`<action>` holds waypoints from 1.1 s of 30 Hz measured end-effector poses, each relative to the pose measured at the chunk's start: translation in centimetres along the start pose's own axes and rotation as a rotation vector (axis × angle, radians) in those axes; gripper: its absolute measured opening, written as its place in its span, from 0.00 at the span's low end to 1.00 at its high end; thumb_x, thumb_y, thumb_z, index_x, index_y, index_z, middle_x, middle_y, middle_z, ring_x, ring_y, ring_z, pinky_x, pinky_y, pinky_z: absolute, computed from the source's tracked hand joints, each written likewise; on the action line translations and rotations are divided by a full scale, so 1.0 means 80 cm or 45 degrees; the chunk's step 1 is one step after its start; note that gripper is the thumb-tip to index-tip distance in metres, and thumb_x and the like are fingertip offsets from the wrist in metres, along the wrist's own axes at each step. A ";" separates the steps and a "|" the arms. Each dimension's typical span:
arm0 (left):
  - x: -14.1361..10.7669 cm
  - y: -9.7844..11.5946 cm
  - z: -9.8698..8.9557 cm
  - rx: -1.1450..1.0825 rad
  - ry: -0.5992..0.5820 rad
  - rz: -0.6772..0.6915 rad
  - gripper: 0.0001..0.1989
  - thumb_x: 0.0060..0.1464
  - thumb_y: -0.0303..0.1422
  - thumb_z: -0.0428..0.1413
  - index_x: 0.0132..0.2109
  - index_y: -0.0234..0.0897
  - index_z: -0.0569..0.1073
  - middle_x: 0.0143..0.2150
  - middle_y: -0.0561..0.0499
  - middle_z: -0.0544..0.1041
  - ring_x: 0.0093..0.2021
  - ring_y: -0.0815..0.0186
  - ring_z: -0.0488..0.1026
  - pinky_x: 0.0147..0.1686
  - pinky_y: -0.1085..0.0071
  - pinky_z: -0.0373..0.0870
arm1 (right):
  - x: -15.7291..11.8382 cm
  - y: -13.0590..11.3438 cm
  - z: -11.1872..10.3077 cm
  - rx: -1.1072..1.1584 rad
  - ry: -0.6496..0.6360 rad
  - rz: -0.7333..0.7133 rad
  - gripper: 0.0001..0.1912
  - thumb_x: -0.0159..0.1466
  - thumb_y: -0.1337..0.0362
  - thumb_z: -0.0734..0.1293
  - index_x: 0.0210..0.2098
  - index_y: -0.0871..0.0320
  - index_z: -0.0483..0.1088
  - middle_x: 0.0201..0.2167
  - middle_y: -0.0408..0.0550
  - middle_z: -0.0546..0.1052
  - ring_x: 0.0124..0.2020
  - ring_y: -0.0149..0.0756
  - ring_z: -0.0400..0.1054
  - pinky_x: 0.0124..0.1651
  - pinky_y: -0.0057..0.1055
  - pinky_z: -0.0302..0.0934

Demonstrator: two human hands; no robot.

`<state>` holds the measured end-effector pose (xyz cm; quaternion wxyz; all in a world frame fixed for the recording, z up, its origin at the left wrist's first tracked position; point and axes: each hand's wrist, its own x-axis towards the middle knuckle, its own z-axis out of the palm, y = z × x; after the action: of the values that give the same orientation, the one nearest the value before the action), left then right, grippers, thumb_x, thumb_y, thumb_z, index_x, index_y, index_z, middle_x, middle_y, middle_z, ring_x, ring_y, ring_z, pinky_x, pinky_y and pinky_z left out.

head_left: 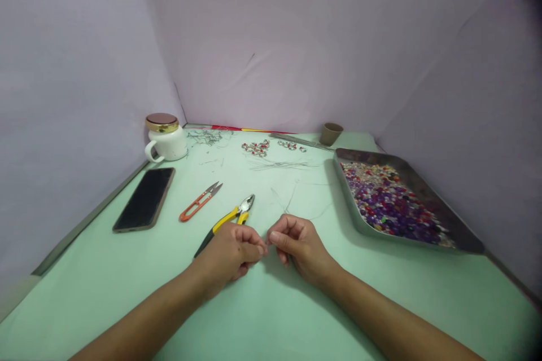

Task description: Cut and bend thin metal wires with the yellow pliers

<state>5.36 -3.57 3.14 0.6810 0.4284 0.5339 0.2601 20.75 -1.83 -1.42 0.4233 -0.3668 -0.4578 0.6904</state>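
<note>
Over the middle of the table, my left hand (237,249) and my right hand (298,245) meet with their fingertips almost touching. Both are closed in a pinch. Thin wire (291,197) shows just beyond my right fingers and seems to run into them. What the left fingertips hold is too small to make out. Partly hidden behind my left hand lie pliers (226,220) with yellow and black handles, jaws pointing away. Orange thread snips (200,203) rest to the left of the pliers.
On the right stands a metal tray (359,224) of mixed beads (387,203). A phone (144,200) and a lidded white mug (171,144) are at left. Toward the back lie beaded pieces (257,148), loose wires (282,164), tangled wire (205,137) and a small brown cup (331,133).
</note>
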 end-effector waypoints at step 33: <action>0.012 -0.009 -0.007 0.213 0.046 0.061 0.08 0.40 0.34 0.51 0.22 0.32 0.68 0.11 0.56 0.65 0.12 0.78 0.48 0.14 0.77 0.43 | 0.011 -0.003 -0.010 -0.077 0.220 -0.091 0.15 0.53 0.56 0.67 0.22 0.61 0.63 0.22 0.44 0.70 0.11 0.19 0.53 0.14 0.21 0.43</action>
<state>5.05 -2.99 2.03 0.6267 0.4917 0.5555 0.2386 21.19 -0.73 -1.56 0.4744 -0.4211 -0.4531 0.6263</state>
